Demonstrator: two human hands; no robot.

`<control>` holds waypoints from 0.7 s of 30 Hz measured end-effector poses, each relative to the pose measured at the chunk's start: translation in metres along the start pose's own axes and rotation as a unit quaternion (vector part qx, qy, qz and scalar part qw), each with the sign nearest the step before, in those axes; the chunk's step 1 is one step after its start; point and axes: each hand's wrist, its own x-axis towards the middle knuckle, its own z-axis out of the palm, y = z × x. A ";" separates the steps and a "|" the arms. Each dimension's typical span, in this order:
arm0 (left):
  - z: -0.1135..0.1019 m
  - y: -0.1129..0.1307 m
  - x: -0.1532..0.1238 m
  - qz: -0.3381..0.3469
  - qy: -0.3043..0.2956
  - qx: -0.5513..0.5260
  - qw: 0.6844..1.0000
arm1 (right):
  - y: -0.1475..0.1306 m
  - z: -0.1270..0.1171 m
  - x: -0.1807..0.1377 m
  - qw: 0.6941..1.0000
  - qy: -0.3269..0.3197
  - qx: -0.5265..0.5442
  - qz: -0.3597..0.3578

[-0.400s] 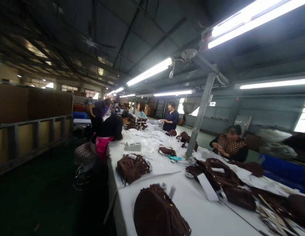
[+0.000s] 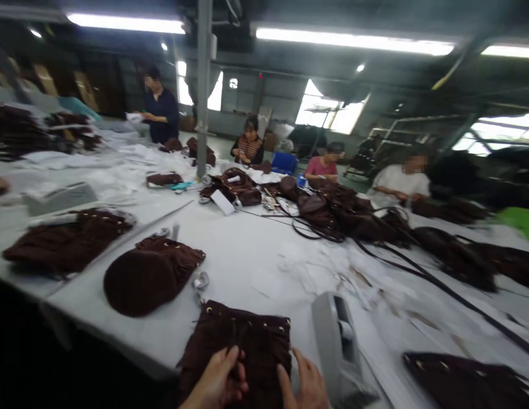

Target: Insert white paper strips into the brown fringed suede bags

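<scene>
A dark brown bag [image 2: 242,335] with a row of metal eyelets along its top lies at the near edge of the white table [image 2: 234,255], its lower part cut off by the frame. The left hand [image 2: 224,378] is over its front, thumb and fingers curled narrowly together; whether they pinch any of the material I cannot tell. The right hand [image 2: 304,380] is at the bag's right side, thumb and forefinger spread apart. Just right of that hand stands a grey tape dispenser [image 2: 337,341], and beside the bag's upper left corner lies a crumpled silvery piece [image 2: 200,281]. Further left along the near edge lie a brown bag with a rounded end [image 2: 138,278] and a fringed brown bag [image 2: 68,241], with a second grey dispenser [image 2: 62,197] behind the fringed one. Another eyeleted brown piece [image 2: 464,378] lies towards the lower right. Brown bags are heaped [image 2: 332,210] towards the far edge, a long dark strap [image 2: 430,275] trailing from them to the right. Beyond that edge, a person in a pink top [image 2: 321,167] and a person in a white top [image 2: 400,180] face the table.
</scene>
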 end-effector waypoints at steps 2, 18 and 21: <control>-0.004 0.000 0.002 0.001 0.000 0.023 1.000 | 0.014 0.019 -0.018 0.999 0.026 -0.022 0.006; -0.023 0.002 0.021 0.031 -0.024 0.081 0.996 | -0.053 -0.027 0.067 0.985 -0.108 0.130 0.024; -0.023 -0.001 0.025 0.037 -0.017 0.077 0.996 | -0.057 -0.039 0.100 0.912 -0.296 0.283 0.006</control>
